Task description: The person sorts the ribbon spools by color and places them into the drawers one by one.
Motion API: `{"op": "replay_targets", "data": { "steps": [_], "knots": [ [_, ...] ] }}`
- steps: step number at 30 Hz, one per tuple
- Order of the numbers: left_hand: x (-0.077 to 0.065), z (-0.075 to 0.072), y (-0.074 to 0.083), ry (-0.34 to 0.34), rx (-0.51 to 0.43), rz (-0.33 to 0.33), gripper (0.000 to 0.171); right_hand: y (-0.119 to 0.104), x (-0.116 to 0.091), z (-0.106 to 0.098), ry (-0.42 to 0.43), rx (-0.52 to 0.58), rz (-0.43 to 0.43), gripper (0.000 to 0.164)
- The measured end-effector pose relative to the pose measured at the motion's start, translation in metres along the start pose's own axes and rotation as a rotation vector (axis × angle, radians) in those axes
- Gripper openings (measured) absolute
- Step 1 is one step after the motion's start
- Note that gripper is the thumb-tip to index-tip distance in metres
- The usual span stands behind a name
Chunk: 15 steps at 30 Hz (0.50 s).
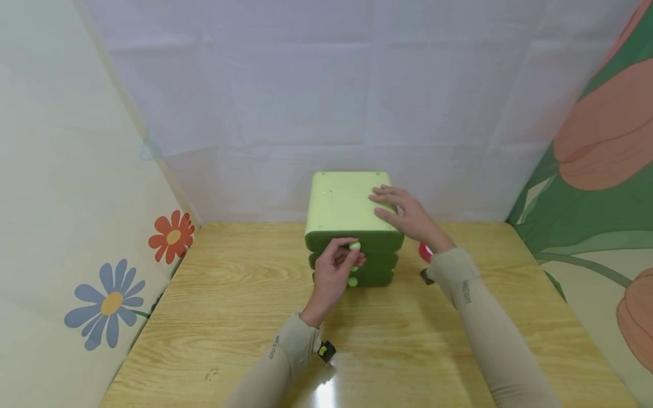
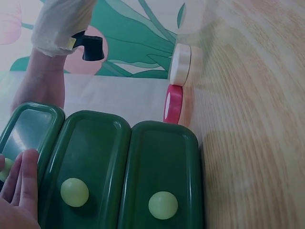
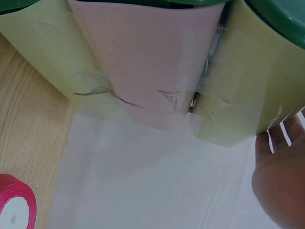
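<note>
A small chest of drawers [image 1: 347,201] with a light green top and three dark green drawer fronts stands on the table. My left hand [image 1: 333,271] is at the top drawer, thumb and fingers pinching its round light green knob [image 1: 355,246]. Below, the middle knob [image 2: 75,192] and bottom knob [image 2: 163,205] show plainly in the left wrist view. On the chest's right top edge rests my right hand [image 1: 405,214], fingers spread. The right wrist view shows the chest's pink middle side [image 3: 147,52] between yellowish ones, with clear tape across the gaps.
Right of the chest, a red ribbon roll [image 2: 173,104] and a white roll [image 2: 180,64] stand on the wooden table [image 1: 229,317]. A white cloth [image 1: 285,102] hangs behind, and flower-printed panels [image 1: 602,141] flank the table.
</note>
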<state>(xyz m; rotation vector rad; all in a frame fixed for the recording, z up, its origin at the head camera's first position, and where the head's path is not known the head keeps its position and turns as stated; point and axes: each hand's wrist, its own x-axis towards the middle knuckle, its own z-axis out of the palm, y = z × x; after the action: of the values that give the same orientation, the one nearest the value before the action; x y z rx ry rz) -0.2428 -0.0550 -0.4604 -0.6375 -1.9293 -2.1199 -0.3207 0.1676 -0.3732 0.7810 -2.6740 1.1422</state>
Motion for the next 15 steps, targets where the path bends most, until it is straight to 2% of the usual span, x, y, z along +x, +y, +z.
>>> {"op": "replay_targets", "data": {
  "steps": [6,15],
  "knots": [
    [-0.003,-0.003,0.002,-0.024,0.035,-0.017,0.028,0.0,0.001,0.0,-0.001,0.004,-0.008,0.046],
    [-0.012,-0.01,0.002,-0.066,0.121,0.045,0.029,0.002,0.001,0.001,0.003,0.002,-0.012,0.046]
  ]
}}
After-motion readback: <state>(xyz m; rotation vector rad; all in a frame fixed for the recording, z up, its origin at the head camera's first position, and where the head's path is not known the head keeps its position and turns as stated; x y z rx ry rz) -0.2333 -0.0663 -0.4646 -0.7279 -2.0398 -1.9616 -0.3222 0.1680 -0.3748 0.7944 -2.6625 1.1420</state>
